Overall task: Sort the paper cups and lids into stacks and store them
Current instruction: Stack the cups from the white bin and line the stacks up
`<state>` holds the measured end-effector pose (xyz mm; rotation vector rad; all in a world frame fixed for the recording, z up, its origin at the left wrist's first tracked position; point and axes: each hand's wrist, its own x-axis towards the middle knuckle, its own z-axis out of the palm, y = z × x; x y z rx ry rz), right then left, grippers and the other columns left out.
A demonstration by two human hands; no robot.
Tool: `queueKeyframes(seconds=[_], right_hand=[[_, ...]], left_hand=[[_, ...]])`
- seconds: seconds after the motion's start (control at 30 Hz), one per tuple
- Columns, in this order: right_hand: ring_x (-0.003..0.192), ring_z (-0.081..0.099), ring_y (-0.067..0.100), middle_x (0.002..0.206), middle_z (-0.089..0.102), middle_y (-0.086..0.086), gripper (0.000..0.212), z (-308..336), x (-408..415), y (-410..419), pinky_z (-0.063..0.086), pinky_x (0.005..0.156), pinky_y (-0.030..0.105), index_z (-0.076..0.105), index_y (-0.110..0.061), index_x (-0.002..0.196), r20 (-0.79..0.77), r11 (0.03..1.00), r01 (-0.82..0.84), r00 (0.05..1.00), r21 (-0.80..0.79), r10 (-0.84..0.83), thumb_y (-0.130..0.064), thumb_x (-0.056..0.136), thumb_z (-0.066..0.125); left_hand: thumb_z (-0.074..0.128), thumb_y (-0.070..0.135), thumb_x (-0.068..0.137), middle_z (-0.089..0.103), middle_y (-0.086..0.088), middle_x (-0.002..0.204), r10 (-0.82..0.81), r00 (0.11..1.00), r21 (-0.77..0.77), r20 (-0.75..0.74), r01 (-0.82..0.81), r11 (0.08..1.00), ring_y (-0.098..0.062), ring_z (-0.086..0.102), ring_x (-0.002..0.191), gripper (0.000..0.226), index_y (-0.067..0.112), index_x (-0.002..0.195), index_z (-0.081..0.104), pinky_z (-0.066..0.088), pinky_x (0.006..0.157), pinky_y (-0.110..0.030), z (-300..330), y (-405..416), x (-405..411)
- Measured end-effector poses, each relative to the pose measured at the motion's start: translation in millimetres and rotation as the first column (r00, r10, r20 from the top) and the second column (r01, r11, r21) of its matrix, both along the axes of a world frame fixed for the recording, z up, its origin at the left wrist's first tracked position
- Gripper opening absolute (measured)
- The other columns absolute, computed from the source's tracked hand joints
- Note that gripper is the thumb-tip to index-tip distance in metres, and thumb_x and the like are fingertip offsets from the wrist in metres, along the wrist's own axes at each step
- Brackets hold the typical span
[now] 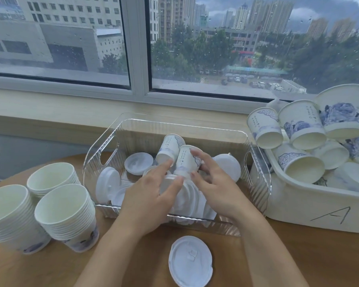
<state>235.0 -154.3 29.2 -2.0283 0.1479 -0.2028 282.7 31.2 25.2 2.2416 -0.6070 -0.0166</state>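
Both my hands reach into a clear plastic bin in the middle of the table. My right hand grips a small blue-patterned paper cup lying bottom-up. A second small cup leans just behind it. My left hand holds a stack of white lids standing on edge in the bin, its index finger pointing toward the cups. More loose white lids lie around the bin floor. One white lid lies flat on the table in front of the bin.
Three stacks of nested paper cups stand at the left on the round wooden table. A white bin marked "A" at the right holds several loose patterned cups and lids. A window sill runs behind.
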Motion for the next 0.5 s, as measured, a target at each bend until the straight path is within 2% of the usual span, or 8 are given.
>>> queueKeyframes(seconds=[0.07, 0.13, 0.17, 0.23, 0.3, 0.4, 0.5], right_hand=[[0.115, 0.066, 0.039, 0.129, 0.068, 0.015, 0.046, 2.3, -1.6, 1.0, 0.052, 0.105, 0.056, 0.046, -0.063, 0.139, 0.057, 0.998, -0.050, 0.997, 0.029, 0.048, -0.027, 0.110, 0.053], [0.119, 0.068, 0.016, 0.127, 0.072, -0.011, 0.043, 5.3, -4.6, 3.0, 0.052, 0.108, 0.042, 0.050, -0.052, 0.141, 0.080, 0.993, -0.108, 0.991, 0.046, 0.104, -0.020, 0.111, 0.050], [0.123, 0.066, 0.009, 0.129, 0.071, -0.015, 0.041, 6.8, -6.0, 4.2, 0.049, 0.111, 0.039, 0.052, -0.049, 0.140, 0.081, 0.990, -0.134, 0.988, 0.045, 0.130, -0.019, 0.112, 0.049], [0.131, 0.060, 0.007, 0.137, 0.066, -0.017, 0.036, 7.6, -7.2, 5.3, 0.045, 0.115, 0.043, 0.057, -0.045, 0.134, 0.098, 0.987, -0.158, 0.983, 0.035, 0.154, -0.017, 0.112, 0.047], [0.135, 0.056, 0.009, 0.144, 0.060, -0.020, 0.033, 7.9, -7.7, 5.7, 0.043, 0.116, 0.047, 0.061, -0.038, 0.126, 0.143, 0.984, -0.173, 0.976, 0.030, 0.167, -0.012, 0.112, 0.046], [0.135, 0.056, 0.009, 0.146, 0.058, -0.025, 0.030, 9.9, -9.4, 6.0, 0.044, 0.115, 0.047, 0.063, -0.029, 0.119, 0.167, 0.981, -0.193, 0.968, 0.017, 0.187, -0.007, 0.111, 0.044], [0.134, 0.057, 0.009, 0.144, 0.060, -0.025, 0.029, 10.4, -9.7, 5.5, 0.045, 0.114, 0.046, 0.063, -0.026, 0.115, 0.185, 0.983, -0.185, 0.966, 0.011, 0.180, -0.005, 0.111, 0.045]], left_hand=[[0.029, 0.076, 0.088, 0.051, 0.023, 0.153, -0.008, 0.999, -0.089, -0.040, 0.004, 0.996, -0.002, 0.047, 0.141, 0.076, 0.046, 0.157, 0.039, 0.036, 0.105, -0.027, 0.5, 1.4, 1.1], [0.030, 0.077, 0.090, 0.050, 0.028, 0.150, -0.015, 0.997, -0.165, -0.073, 0.003, 0.986, 0.002, 0.049, 0.139, 0.077, 0.044, 0.159, 0.036, 0.039, 0.112, -0.030, -0.8, 3.2, 3.5], [0.033, 0.077, 0.091, 0.052, 0.031, 0.146, -0.018, 0.996, -0.207, -0.089, -0.001, 0.978, 0.004, 0.051, 0.136, 0.077, 0.044, 0.160, 0.034, 0.041, 0.113, -0.031, -1.2, 4.1, 5.0], [0.042, 0.075, 0.094, 0.057, 0.031, 0.140, -0.020, 0.993, -0.310, -0.117, -0.018, 0.951, 0.012, 0.056, 0.125, 0.073, 0.042, 0.159, 0.035, 0.046, 0.109, -0.030, -1.5, 5.7, 7.8], [0.051, 0.068, 0.096, 0.062, 0.026, 0.133, -0.005, 0.990, -0.413, -0.140, -0.054, 0.909, 0.017, 0.059, 0.115, 0.065, 0.041, 0.154, 0.041, 0.049, 0.099, -0.021, -0.3, 6.8, 8.8], [0.058, 0.054, 0.093, 0.067, 0.018, 0.129, 0.014, 0.982, -0.532, -0.187, -0.113, 0.839, 0.011, 0.065, 0.108, 0.048, 0.040, 0.139, 0.051, 0.050, 0.085, -0.012, 2.5, 7.3, 7.9], [0.066, 0.056, 0.095, 0.068, 0.015, 0.127, 0.007, 0.979, -0.575, -0.205, -0.126, 0.808, 0.008, 0.067, 0.108, 0.042, 0.039, 0.131, 0.054, 0.050, 0.083, -0.009, 2.7, 6.7, 7.4]])
